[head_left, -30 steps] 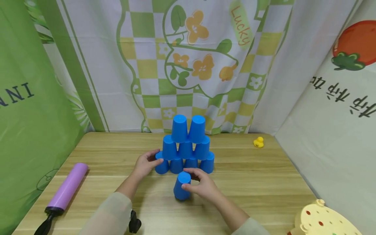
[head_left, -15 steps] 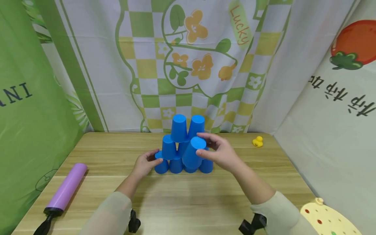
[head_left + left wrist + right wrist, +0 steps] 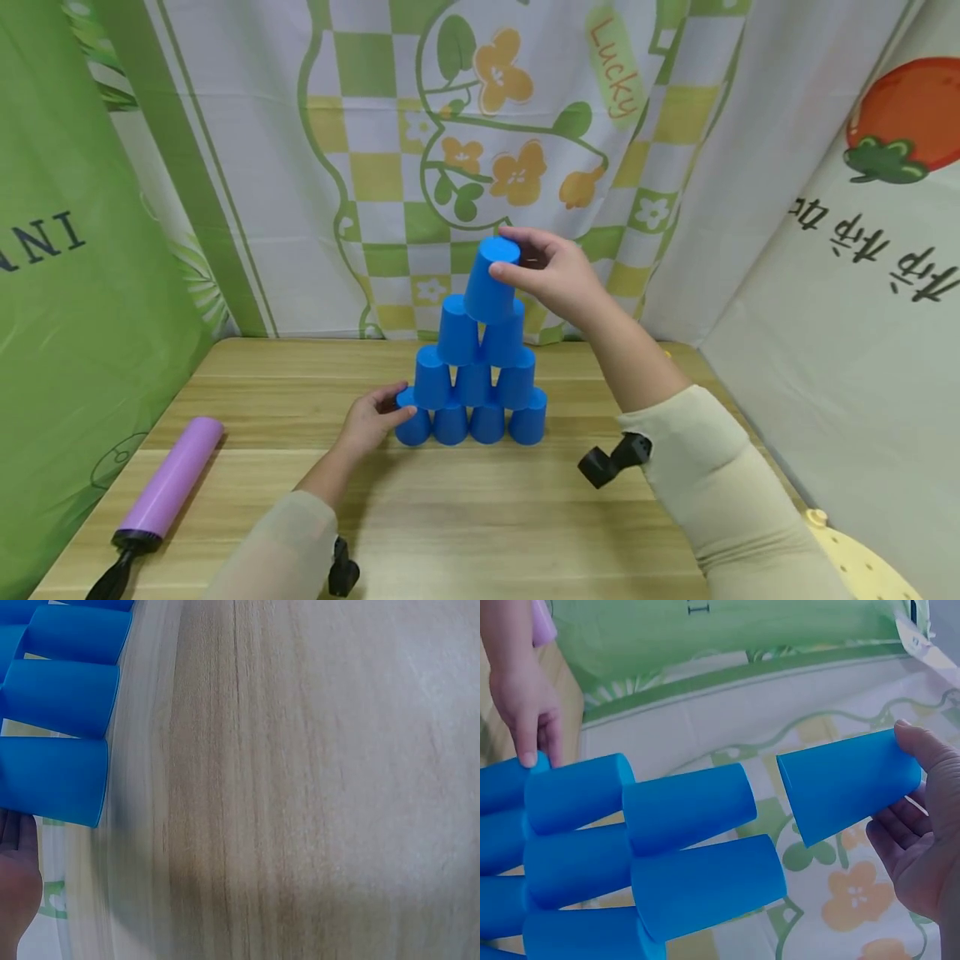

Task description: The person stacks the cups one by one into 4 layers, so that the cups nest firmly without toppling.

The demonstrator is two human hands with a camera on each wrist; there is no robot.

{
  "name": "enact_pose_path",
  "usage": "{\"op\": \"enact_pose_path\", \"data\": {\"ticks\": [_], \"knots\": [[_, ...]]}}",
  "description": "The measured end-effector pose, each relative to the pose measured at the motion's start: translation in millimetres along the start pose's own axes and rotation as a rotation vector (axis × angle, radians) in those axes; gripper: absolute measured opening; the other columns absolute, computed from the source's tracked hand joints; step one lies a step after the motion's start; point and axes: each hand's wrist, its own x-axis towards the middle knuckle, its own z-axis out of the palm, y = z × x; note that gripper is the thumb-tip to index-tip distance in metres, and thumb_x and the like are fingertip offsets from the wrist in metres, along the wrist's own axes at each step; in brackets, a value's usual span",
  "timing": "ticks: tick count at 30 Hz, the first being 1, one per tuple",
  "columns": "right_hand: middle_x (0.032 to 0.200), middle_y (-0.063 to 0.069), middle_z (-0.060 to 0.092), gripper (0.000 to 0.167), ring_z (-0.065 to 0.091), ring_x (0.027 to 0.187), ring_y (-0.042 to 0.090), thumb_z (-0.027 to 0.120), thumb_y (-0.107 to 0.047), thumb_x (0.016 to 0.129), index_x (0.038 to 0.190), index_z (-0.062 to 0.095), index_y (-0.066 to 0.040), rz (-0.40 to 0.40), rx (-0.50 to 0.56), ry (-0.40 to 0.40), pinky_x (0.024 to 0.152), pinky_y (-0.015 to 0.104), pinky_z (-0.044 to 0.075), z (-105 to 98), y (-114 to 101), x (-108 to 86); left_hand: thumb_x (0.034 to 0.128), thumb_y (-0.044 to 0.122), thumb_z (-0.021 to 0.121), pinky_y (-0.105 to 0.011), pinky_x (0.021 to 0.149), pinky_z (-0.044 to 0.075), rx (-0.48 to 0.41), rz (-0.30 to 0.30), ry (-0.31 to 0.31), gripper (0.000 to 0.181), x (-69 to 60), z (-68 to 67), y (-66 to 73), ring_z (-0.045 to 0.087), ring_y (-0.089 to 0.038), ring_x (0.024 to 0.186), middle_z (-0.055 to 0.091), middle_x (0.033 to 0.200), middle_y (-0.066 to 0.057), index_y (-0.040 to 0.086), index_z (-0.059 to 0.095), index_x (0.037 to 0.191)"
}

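Upside-down blue cups form a stepped stack on the table, its upper row being two cups (image 3: 458,332). My right hand (image 3: 561,275) grips one more upside-down blue cup (image 3: 489,283) near its base, between thumb and fingers. The right wrist view shows a gap between this held cup (image 3: 847,784) and the upper row. At the stack's lower left, my left hand (image 3: 372,419) holds the end cup (image 3: 413,427) of the bottom row, thumb in front. In the left wrist view that cup (image 3: 56,778) stands on the table, with only part of the left hand (image 3: 16,881) showing.
A purple hand pump (image 3: 174,475) with a black end lies at the table's left. A pale yellow spotted object (image 3: 862,562) is partly visible at lower right. Behind the right arm a sliver of something yellow shows. A patterned curtain (image 3: 375,175) hangs behind the table.
My right hand has lifted its cup from the table in front of the stack to above the upper row. The left hand has stayed at the bottom-left cup.
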Motion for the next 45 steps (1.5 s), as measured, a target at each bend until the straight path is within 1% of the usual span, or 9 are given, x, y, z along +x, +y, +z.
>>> {"op": "enact_pose_path", "data": {"ticks": [7,13,16,23,27,32,39,42,45], "knots": [[0.140,0.008,0.056,0.062,0.053,0.127,0.025,0.069,-0.035,0.091,0.146,0.047,-0.016,0.046,-0.047,-0.015,0.105,0.044,0.048,4.3,4.1,20.7,0.0917,0.022,0.070,-0.048,0.104,0.048,0.003,-0.001,0.002,0.053,-0.3,3.2,-0.1,0.056,-0.036,0.124,0.056,0.139,-0.020,0.004,0.053,0.139],[0.140,0.009,0.056,0.062,0.053,0.127,0.025,0.069,-0.035,0.091,0.146,0.047,-0.015,0.065,-0.044,-0.011,0.106,0.044,0.047,5.9,8.7,28.0,0.0918,0.022,0.070,-0.049,0.105,0.047,-0.002,0.005,-0.001,0.054,-1.9,4.6,0.6,0.055,-0.038,0.125,0.055,0.140,-0.021,0.003,0.053,0.139],[0.139,0.009,0.057,0.062,0.053,0.126,0.025,0.069,-0.035,0.091,0.145,0.047,-0.015,0.067,-0.039,-0.014,0.105,0.044,0.048,6.4,10.3,29.7,0.0919,0.022,0.069,-0.049,0.105,0.047,-0.002,0.012,0.000,0.054,-1.8,4.6,-0.3,0.055,-0.038,0.126,0.055,0.140,-0.021,0.003,0.052,0.139],[0.140,0.009,0.056,0.061,0.053,0.127,0.025,0.068,-0.037,0.091,0.145,0.048,-0.017,0.083,-0.034,-0.008,0.105,0.044,0.048,6.4,13.6,31.2,0.0911,0.022,0.070,-0.049,0.106,0.047,-0.010,0.004,-0.002,0.054,0.3,5.3,0.0,0.055,-0.036,0.126,0.055,0.141,-0.019,0.005,0.053,0.139],[0.140,0.009,0.055,0.061,0.052,0.127,0.025,0.067,-0.037,0.092,0.146,0.046,-0.018,0.088,-0.021,-0.005,0.106,0.044,0.047,6.8,16.4,31.9,0.0912,0.022,0.070,-0.049,0.106,0.047,-0.009,0.008,-0.003,0.054,0.6,5.2,-0.8,0.054,-0.037,0.127,0.055,0.141,-0.020,0.004,0.053,0.140],[0.140,0.009,0.055,0.062,0.052,0.128,0.025,0.067,-0.036,0.092,0.147,0.045,-0.018,0.076,-0.016,-0.009,0.107,0.045,0.046,7.5,19.2,32.9,0.0916,0.024,0.070,-0.050,0.105,0.047,-0.005,0.003,0.000,0.055,-0.3,5.9,-0.1,0.054,-0.037,0.126,0.055,0.141,-0.020,0.004,0.052,0.140],[0.146,0.008,0.050,0.066,0.048,0.132,0.025,0.067,-0.035,0.093,0.150,0.040,-0.016,0.048,-0.012,-0.016,0.109,0.046,0.044,7.2,22.3,32.6,0.0926,0.021,0.069,-0.049,0.107,0.046,-0.015,0.022,-0.006,0.055,-0.6,5.6,-0.8,0.053,-0.038,0.129,0.053,0.143,-0.021,0.002,0.050,0.141],[0.147,0.008,0.049,0.064,0.048,0.133,0.025,0.066,-0.035,0.093,0.150,0.040,-0.018,0.040,0.000,-0.011,0.110,0.046,0.043,5.9,24.0,30.8,0.0926,0.019,0.069,-0.050,0.108,0.044,-0.025,0.025,-0.013,0.057,-1.9,3.9,-0.9,0.051,-0.039,0.131,0.051,0.144,-0.021,0.001,0.048,0.142],[0.146,0.009,0.049,0.062,0.047,0.133,0.026,0.065,-0.035,0.094,0.149,0.041,-0.019,0.040,0.010,-0.003,0.111,0.046,0.042,2.5,26.3,27.2,0.0918,0.017,0.069,-0.051,0.113,0.038,-0.035,0.047,-0.044,0.064,-2.1,1.2,-1.4,0.043,-0.040,0.138,0.044,0.149,-0.022,-0.001,0.041,0.147]]}}
